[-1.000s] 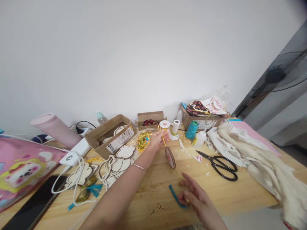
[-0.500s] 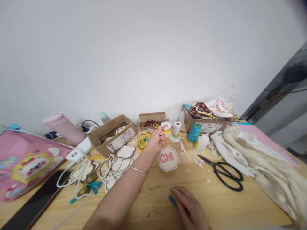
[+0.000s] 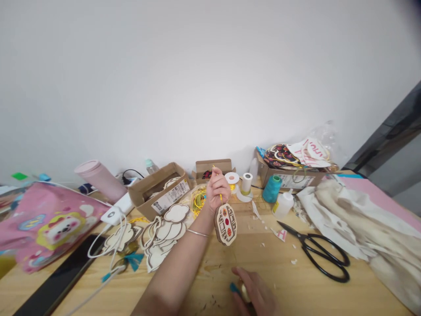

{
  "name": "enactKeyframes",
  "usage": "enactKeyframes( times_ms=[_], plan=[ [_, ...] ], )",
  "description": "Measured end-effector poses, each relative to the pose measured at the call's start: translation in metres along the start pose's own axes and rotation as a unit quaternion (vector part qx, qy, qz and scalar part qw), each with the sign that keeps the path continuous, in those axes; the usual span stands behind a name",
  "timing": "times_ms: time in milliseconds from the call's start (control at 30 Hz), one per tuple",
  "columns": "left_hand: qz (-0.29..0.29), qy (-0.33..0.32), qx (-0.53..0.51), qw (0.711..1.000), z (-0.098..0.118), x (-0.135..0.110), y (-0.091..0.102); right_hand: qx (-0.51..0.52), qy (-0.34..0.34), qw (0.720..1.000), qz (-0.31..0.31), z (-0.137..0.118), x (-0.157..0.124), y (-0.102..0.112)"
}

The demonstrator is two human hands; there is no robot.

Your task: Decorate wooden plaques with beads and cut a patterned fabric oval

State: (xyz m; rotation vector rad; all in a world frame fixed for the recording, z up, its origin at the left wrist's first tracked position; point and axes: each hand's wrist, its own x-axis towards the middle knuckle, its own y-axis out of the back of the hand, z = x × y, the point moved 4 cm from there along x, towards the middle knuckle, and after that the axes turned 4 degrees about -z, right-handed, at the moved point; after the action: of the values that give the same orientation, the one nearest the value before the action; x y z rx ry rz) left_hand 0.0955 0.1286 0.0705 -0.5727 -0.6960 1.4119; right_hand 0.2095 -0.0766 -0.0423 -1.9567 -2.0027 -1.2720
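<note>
My left hand [image 3: 217, 192] is raised above the wooden table [image 3: 289, 281], pinching a yellow cord [image 3: 221, 197]. From the cord hangs a round wooden ornament [image 3: 225, 224] with lattice cutouts and red dots. It swings clear of the tabletop. At the bottom edge of the view, my right hand [image 3: 253, 292] curls around a gold-coloured bead [image 3: 244, 292] with a teal tassel [image 3: 234, 288] sticking out beside it. The fingers hide most of both. A bangle [image 3: 198, 233] circles my left wrist.
Behind my left hand stand cardboard boxes [image 3: 158, 191], a tangle of yellow cord [image 3: 199, 202] and a white spool [image 3: 246, 183]. Wooden cutouts [image 3: 164, 232] lie left of my forearm. Black scissors [image 3: 315, 251], a teal thread cone [image 3: 272, 189] and crumpled cream cloth [image 3: 348, 224] lie to the right.
The hanging ornament has turned from its pink-lettered "CHI" face to its lattice face. My left hand has risen slightly. My right hand has moved lower and closed over the bead and tassel.
</note>
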Motion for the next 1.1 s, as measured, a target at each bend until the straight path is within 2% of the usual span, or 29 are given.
enactKeyframes(
  times_ms=[233,400,533,700,800,900,1033,1100],
  plan=[
    [0.012,-0.019,0.014,1.000,0.005,-0.002,0.004,0.010,-0.017,0.999,-0.032,0.004,-0.002,0.001],
    [0.026,-0.030,0.036,0.999,0.015,-0.006,0.004,0.032,-0.060,0.997,-0.036,0.012,-0.007,-0.002],
    [0.038,-0.033,0.017,0.999,0.023,-0.007,-0.001,0.063,-0.120,0.990,-0.026,0.018,-0.010,-0.004],
    [0.025,-0.010,-0.014,1.000,0.030,-0.008,-0.007,0.136,-0.216,0.967,0.005,0.025,-0.009,-0.001],
    [-0.080,0.040,0.002,0.996,0.035,-0.011,-0.015,0.157,-0.227,0.961,0.019,0.023,-0.004,0.004],
    [-0.197,0.101,0.039,0.974,0.044,-0.020,-0.025,0.154,-0.215,0.964,0.012,0.019,0.003,0.008],
    [-0.276,0.137,0.091,0.947,0.062,-0.038,-0.039,0.165,-0.191,0.966,-0.051,0.012,0.015,0.012],
    [-0.308,0.128,0.128,0.934,0.070,-0.047,-0.046,0.178,-0.182,0.964,-0.077,0.010,0.024,0.013]
  ],
)
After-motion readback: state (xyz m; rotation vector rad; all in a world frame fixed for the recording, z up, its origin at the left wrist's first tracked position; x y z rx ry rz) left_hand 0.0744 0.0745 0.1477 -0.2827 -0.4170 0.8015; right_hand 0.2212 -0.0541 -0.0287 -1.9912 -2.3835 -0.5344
